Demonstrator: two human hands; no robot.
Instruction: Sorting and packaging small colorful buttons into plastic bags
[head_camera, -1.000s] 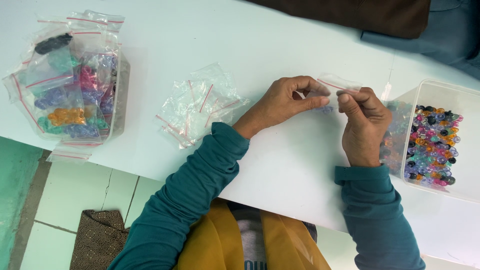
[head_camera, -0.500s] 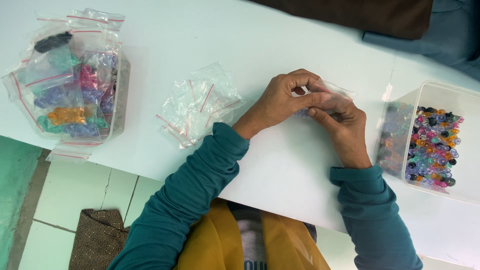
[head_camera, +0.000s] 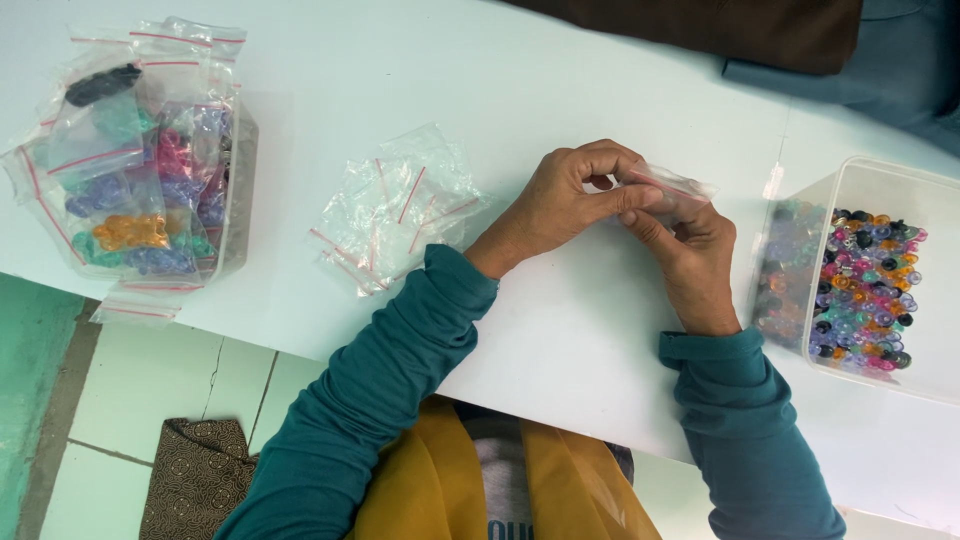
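L hand + R hand: fingers of both pinching small clear zip bag, above white table.

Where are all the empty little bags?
The pile of empty bags lies mid-table in the head view, between the tub of filled bags and the left hand.

Single head view, looking steeply down and close over the white table, both hands near centre, bead tub right of the right hand, bag tub far left of the left hand.
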